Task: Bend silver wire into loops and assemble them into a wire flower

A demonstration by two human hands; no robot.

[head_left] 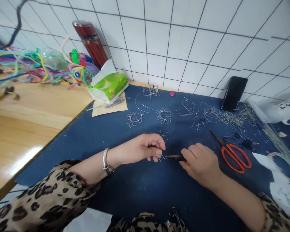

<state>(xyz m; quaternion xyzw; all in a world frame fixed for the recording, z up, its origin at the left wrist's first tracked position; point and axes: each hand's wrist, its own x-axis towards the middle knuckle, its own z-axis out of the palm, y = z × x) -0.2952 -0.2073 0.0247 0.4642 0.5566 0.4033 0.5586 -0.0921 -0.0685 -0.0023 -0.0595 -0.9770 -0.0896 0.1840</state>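
My left hand (151, 146) pinches a short piece of thin silvery wire (159, 159) between thumb and fingertips. Its ends poke out below and to the right of the fingers. My right hand (203, 164) is closed around a pair of pliers (174, 157), whose dark jaws point left at the wire. Whether the jaws touch the wire I cannot tell. Small wire bits (162, 132) lie just beyond my left hand. Farther back are two flower-shaped wire rings, the left ring (135, 119) and the right ring (164, 116), both with pinkish specks.
Orange-handled scissors (235, 158) lie right of my right hand. Behind them spreads a tangle of wire (239, 116) near an upright phone (234, 93) and a white mug (280, 111). A green tissue pack (110, 86) and red thermos (90, 42) stand at the back left.
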